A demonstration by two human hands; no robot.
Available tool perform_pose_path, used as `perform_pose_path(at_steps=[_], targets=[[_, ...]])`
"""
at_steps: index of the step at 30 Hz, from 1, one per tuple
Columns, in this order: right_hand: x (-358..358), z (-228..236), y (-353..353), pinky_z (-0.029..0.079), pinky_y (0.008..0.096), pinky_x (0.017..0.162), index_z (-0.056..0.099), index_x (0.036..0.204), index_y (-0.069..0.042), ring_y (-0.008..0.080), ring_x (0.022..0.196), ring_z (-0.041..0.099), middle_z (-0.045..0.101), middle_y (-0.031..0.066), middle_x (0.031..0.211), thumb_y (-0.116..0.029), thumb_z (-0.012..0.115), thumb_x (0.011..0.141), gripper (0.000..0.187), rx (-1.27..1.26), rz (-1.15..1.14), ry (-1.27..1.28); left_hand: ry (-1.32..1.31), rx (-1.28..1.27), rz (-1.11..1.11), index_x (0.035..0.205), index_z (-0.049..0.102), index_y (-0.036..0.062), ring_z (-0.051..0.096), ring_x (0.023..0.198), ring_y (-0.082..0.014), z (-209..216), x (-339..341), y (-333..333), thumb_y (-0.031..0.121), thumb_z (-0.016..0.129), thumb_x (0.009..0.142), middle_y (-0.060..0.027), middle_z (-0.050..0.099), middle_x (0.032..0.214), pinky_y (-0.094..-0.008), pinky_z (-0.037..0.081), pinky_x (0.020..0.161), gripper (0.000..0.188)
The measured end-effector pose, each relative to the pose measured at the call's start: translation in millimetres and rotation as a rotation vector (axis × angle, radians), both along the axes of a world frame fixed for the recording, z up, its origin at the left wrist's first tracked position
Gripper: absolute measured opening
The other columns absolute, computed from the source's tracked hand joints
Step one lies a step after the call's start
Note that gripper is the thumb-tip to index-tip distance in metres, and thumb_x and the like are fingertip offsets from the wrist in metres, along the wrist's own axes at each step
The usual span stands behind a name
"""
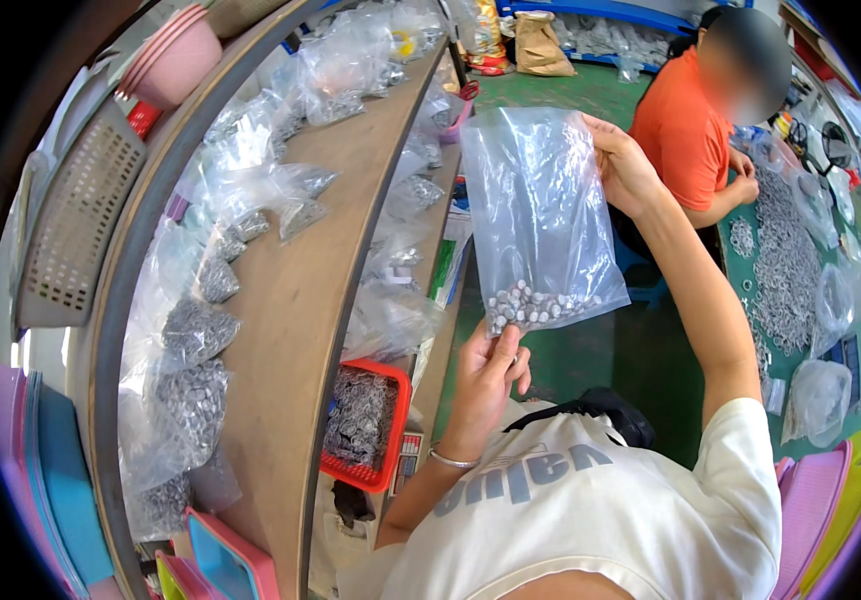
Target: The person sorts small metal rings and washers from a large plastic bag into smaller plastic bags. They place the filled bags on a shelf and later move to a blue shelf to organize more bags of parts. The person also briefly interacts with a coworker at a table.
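A clear plastic bag (540, 210) hangs upright in front of me, with several small round silvery metal pieces (535, 303) lying along its bottom. High up at the bag's right corner, my right hand (622, 165) pinches the plastic. Below, my left hand (490, 375) is closed with thumb and fingers at the bag's lower left corner, gripping the plastic beside the metal pieces. A thin bracelet circles my left wrist.
On my left, a wooden shelf (290, 300) carries several clear bags of metal parts (195, 330). Under it sits a red basket (390, 400) of metal pieces. At right, a person in orange (685, 130) works at a green table (740, 270) heaped with metal rings (788, 265).
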State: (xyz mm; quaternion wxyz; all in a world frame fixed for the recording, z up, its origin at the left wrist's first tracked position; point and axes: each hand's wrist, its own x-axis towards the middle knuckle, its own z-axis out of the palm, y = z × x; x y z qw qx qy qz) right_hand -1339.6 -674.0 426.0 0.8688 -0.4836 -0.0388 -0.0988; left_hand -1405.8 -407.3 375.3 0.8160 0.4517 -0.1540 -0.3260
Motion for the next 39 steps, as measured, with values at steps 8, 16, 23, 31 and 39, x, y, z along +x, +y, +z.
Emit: perform_pose_path(at_steps=[8,16,23,31,39], targets=[[39,-12,16,0.046,0.0199,0.061,0.053,0.095,-0.005,0.0042,0.067,0.056,0.058,-0.0025,0.08,-0.013,0.044,0.09,0.013,-0.024,0.23,-0.037,-0.067,0.094,0.115,0.112,0.048,0.0026,0.035,0.051,-0.002,-10,-3,7,0.012,0.05,0.088,0.004,0.046,0.07,-0.019,0.036,0.044,0.026],[71,-20,86,0.043,0.0203,0.06,0.055,0.087,-0.01,0.005,0.067,0.051,0.053,-0.0057,0.074,-0.014,0.047,0.088,0.009,-0.003,0.218,0.068,-0.142,0.344,0.29,0.12,0.046,0.0047,0.042,0.054,-0.0014,-19,1,31,0.015,0.059,0.082,0.0019,0.054,0.077,-0.0168,0.034,0.043,0.042],[54,-2,200,0.025,0.0176,0.049,0.054,0.075,-0.008,0.0026,0.054,0.032,0.033,-0.0082,0.057,-0.026,0.046,0.09,0.025,-0.551,0.615,-0.063,-0.13,0.416,0.313,0.108,0.058,0.0053,0.042,0.048,-0.0022,-43,-4,84,0.02,0.059,0.082,0.0018,0.055,0.067,-0.0164,0.033,0.041,0.03],[68,-7,328,0.025,0.0202,0.044,0.054,0.108,-0.002,0.0041,0.048,0.026,0.027,-0.0066,0.056,-0.019,0.041,0.092,0.026,-0.512,0.604,-0.129,-0.092,0.303,1.205,0.089,0.066,0.0046,0.04,0.045,-0.0027,-67,-43,221,0.017,0.056,0.085,0.0028,0.058,0.067,-0.0195,0.035,0.042,0.016],[33,-74,374,0.023,0.0195,0.039,0.056,0.101,-0.001,0.0034,0.042,0.027,0.031,-0.0058,0.051,-0.024,0.042,0.093,0.029,-0.641,0.833,-0.023,-0.103,0.053,2.237,0.095,0.063,0.0014,0.042,0.051,-0.0041,-53,-35,406,0.014,0.052,0.087,0.0029,0.053,0.068,-0.0202,0.036,0.043,0.018]])
